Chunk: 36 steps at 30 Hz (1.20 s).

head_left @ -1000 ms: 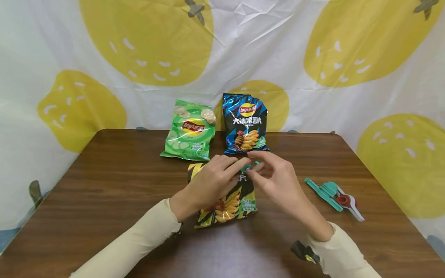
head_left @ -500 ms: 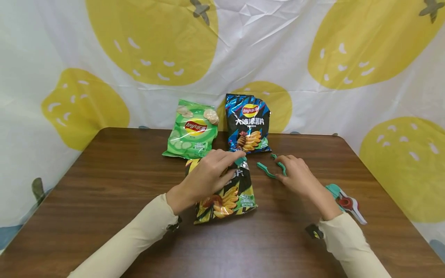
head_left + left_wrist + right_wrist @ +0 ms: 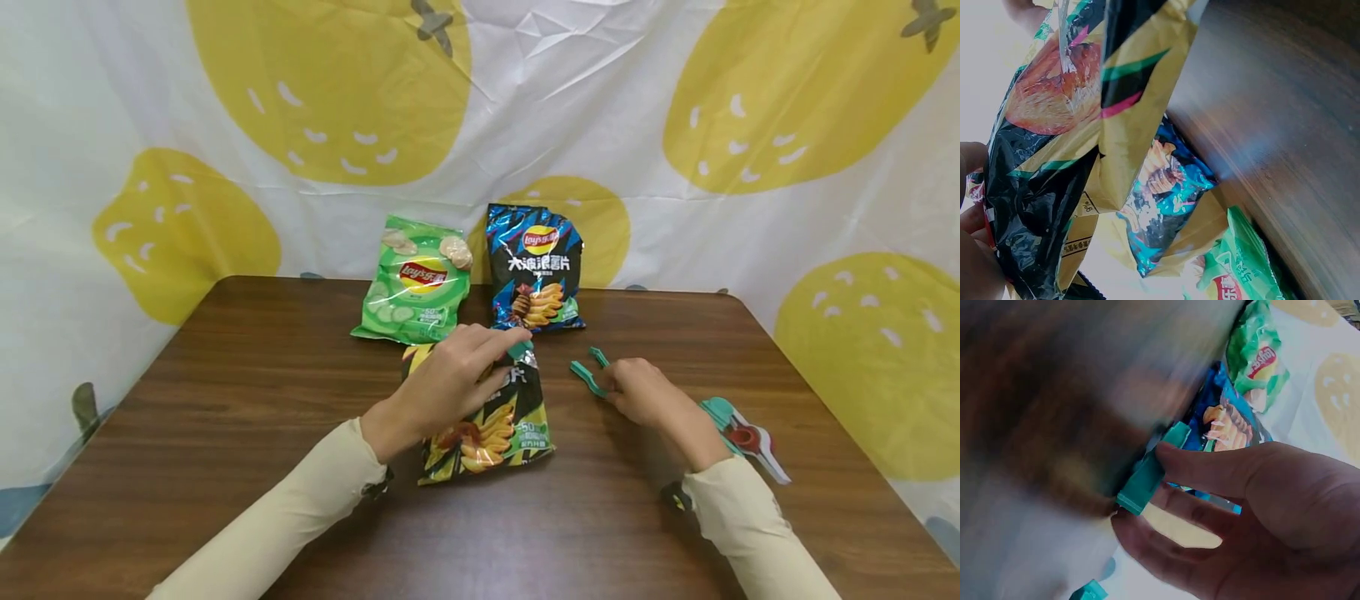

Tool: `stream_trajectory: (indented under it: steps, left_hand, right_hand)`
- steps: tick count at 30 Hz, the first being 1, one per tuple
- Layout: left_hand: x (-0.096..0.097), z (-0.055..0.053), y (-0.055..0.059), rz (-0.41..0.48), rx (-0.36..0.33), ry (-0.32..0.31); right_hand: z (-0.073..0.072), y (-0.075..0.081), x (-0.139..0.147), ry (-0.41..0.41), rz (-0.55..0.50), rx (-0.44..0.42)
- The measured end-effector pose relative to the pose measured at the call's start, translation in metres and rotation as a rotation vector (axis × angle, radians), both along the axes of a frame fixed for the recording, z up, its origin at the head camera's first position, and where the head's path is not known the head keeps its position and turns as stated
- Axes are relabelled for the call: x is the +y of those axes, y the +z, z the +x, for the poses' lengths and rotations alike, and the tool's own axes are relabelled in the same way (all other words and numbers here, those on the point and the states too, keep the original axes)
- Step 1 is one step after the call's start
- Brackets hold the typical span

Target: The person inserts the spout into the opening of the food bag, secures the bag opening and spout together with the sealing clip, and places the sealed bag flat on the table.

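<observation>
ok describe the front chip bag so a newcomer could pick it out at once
Start at the brown table; along its far edge, a green bag and a blue-and-black bag are side by side. Just in front of them, closer to the camera, is the yellow-and-black bag. Its jagged yellow patches on black set it apart from both neighbours.

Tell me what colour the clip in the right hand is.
The clip is teal green, clearest in the right wrist view.

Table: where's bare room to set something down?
Free: left of the green bag and left sleeve; between it and the right sleeve, nearer than the yellow bag. Crowded: the middle, where the left hand holds that bag, and beside the red-white tool, where the right hand pinches a teal clip.
</observation>
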<state>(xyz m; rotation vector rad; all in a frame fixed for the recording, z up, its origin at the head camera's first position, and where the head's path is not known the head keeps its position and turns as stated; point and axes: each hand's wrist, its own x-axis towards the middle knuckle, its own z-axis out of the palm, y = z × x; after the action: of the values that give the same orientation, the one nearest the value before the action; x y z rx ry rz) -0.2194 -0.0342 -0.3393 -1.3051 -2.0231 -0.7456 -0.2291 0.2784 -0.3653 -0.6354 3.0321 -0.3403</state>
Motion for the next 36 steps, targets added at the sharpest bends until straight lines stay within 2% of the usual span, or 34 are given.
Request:
stream_trajectory:
  steps: [5,15,21,25,30,36]
  left_hand:
    - [-0.004,-0.002,-0.002,0.026,-0.041,-0.006]
    - [-0.010,-0.004,-0.002,0.047,-0.106,-0.004]
    - [-0.012,-0.009,-0.001,0.068,-0.129,-0.016]
    - [-0.014,-0.011,0.000,0.073,-0.138,-0.014]
    - [-0.013,-0.010,0.002,0.087,-0.135,-0.021]
    - [-0.007,-0.004,0.005,0.088,-0.154,-0.069]
  right_hand:
    - [0.001,0.008,0.004,0.055,-0.026,-0.002]
    - [0.014,0.036,-0.007,0.156,-0.194,0.005]
    - [0.023,0.052,-0.016,0.153,-0.368,-0.036]
    - [0.029,0.059,-0.025,0.151,-0.451,-0.030]
    - [0.037,0.062,-0.044,0.243,-0.491,-0.060]
    - [0.047,0.062,-0.059,0.343,-0.522,-0.088]
